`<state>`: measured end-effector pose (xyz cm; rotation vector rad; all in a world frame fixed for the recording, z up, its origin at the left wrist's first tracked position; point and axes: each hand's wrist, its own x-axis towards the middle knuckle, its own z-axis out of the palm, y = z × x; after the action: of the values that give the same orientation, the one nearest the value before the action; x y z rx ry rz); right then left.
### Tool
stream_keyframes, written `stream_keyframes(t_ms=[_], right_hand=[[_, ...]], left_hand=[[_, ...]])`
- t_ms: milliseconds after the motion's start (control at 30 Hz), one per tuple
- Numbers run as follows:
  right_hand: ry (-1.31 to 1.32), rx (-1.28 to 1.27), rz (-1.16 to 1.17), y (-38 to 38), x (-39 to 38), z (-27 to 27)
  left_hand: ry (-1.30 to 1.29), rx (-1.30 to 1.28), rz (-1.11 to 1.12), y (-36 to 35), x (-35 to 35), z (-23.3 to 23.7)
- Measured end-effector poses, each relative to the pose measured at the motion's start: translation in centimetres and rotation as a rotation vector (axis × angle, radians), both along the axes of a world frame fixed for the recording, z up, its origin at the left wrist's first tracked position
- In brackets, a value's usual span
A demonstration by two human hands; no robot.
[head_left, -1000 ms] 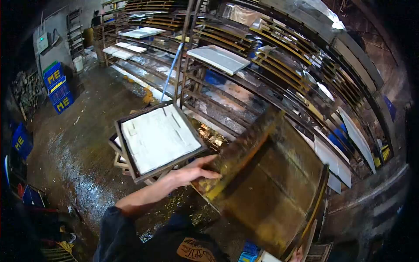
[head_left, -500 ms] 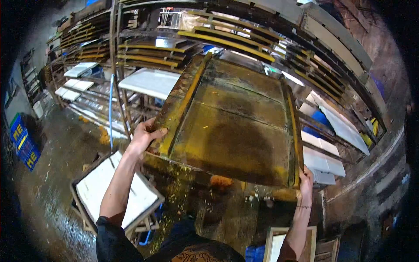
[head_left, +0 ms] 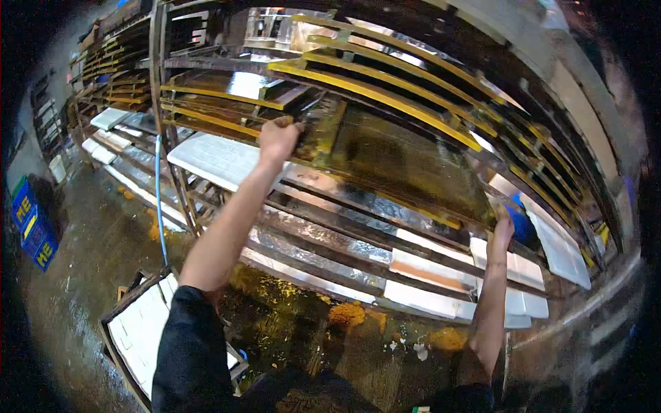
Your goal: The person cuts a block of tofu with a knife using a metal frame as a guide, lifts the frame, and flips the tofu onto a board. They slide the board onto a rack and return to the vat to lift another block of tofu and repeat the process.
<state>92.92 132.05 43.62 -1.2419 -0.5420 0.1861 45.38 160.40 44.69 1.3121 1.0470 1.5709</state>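
Note:
Both arms reach forward, carrying a wide brown wooden board with raised strips along its sides, stained yellow and wet-looking. Its left front corner is in my left hand, fingers closed over the edge. On the other side, my right hand grips the right front corner. The board's far part lies under the yellow-edged boards of the rack, at the level between them and the lower rails. My left hand is also near a white slab lying on the rack.
Dark lower rails cross the rack, with white slabs on and below them. A blue pole leans at the rack's left post. A framed white tray stands at lower left, blue crates farther left. Orange clumps lie on the wet floor.
The board has moved forward and away from me, toward the rack, and now looks flatter. Both hands still hold it, arms stretched farther out. More of the lower rails and slabs shows.

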Motion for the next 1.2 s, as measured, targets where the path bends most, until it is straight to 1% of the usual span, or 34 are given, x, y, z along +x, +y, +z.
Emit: stream_keyframes(t_ms=[33,67,100,133,167,200,233,300,333,367,400,433,467,500,533,567,633,667,700,767,800,833,900,933,967,1033,1067,1100,1167,1200], right_hand=[[-0.159,0.042,-0.092,0.8,-1.8,-1.5],[-0.227,0.090,-0.041,1.3,-1.4,-3.2],[-0.204,0.033,-0.160,1.5,-0.7,-3.9],[-0.361,-0.034,-0.145,0.7,-0.6,-4.2],[-0.532,-0.152,-0.176,0.6,1.0,-4.7],[-0.569,-0.091,-0.298,1.4,1.9,-5.8],[-0.600,0.051,-0.251,1.9,1.7,-6.2],[-0.389,0.239,-0.095,3.1,4.5,-6.1],[-0.432,0.170,-0.055,3.1,0.9,-3.2],[-0.538,0.261,0.024,3.7,2.1,-3.7],[-0.394,0.257,-0.023,4.9,3.2,-4.0],[-0.253,0.261,-0.065,6.2,4.0,-3.5],[-0.150,0.234,-0.067,6.4,0.8,-1.2],[-0.143,0.252,-0.070,7.0,1.1,-0.7],[-0.136,0.247,-0.059,7.2,1.4,-0.5],[-0.130,0.235,-0.050,7.3,1.8,-0.5],[-0.284,0.189,-0.133,9.4,4.1,-1.5],[-0.341,0.193,-0.161,10.5,4.4,-1.5],[-0.340,0.199,-0.160,10.9,4.7,-1.3],[-0.057,0.030,-0.160,12.1,2.2,0.7],[-0.131,0.089,-0.201,12.7,2.0,0.5],[-0.129,0.102,-0.206,12.5,2.4,0.6],[-0.019,0.063,-0.044,11.8,3.1,0.9],[0.033,0.029,0.038,11.4,3.4,0.9],[0.031,0.018,0.026,11.0,3.8,0.9],[0.028,-0.079,0.320,10.5,4.5,0.8],[0.030,-0.082,0.304,10.5,5.1,0.6],[0.033,-0.030,0.311,11.0,5.8,0.5],[0.036,0.071,0.344,12.3,5.8,1.4],[0.118,0.069,0.304,12.5,5.9,2.1]], left_hand=[[-0.024,0.141,0.134,-1.1,1.1,-0.3],[-0.050,0.171,0.140,-2.7,1.5,-0.6],[-0.076,0.202,0.146,-4.1,2.2,-1.1],[-0.099,0.208,0.144,-4.5,3.0,-2.0],[-0.119,0.214,0.146,-4.4,3.6,-2.8],[-0.135,0.248,0.189,-4.5,3.8,-2.9],[-0.149,0.287,0.226,-4.8,3.9,-2.5],[-0.135,0.269,0.211,-5.2,3.8,-0.6],[-0.095,0.252,0.208,-5.0,3.9,0.4],[-0.055,0.239,0.193,-4.5,4.5,1.0],[-0.021,0.157,0.135,-3.6,4.7,1.1],[-0.060,0.184,0.138,-0.8,5.6,-0.5],[-0.130,0.147,0.096,-0.8,5.7,0.2],[-0.195,0.114,0.056,-0.7,5.7,1.1],[-0.176,0.138,0.113,0.4,6.0,0.8],[-0.192,0.236,0.123,1.1,6.2,0.5],[-0.175,0.240,0.135,3.6,6.8,0.4],[-0.165,0.093,0.126,4.3,7.2,0.9],[-0.074,0.068,0.189,4.9,7.6,1.4],[-0.116,0.175,0.263,8.7,8.5,0.3],[-0.142,0.225,0.246,11.9,8.7,-0.9],[-0.180,0.212,0.206,11.9,8.8,-0.7],[-0.139,0.098,0.140,10.9,8.2,0.0],[-0.070,0.105,0.137,12.0,7.9,-0.6],[0.037,0.132,0.228,9.7,7.7,0.2],[0.215,-0.105,-0.037,8.7,6.3,1.3],[0.128,-0.029,-0.148,9.4,6.1,1.4],[-0.192,-0.043,-0.181,9.7,7.0,0.8],[-0.168,-0.081,-0.303,10.5,7.1,2.0],[-0.169,-0.084,-0.302,10.5,7.4,2.1]])
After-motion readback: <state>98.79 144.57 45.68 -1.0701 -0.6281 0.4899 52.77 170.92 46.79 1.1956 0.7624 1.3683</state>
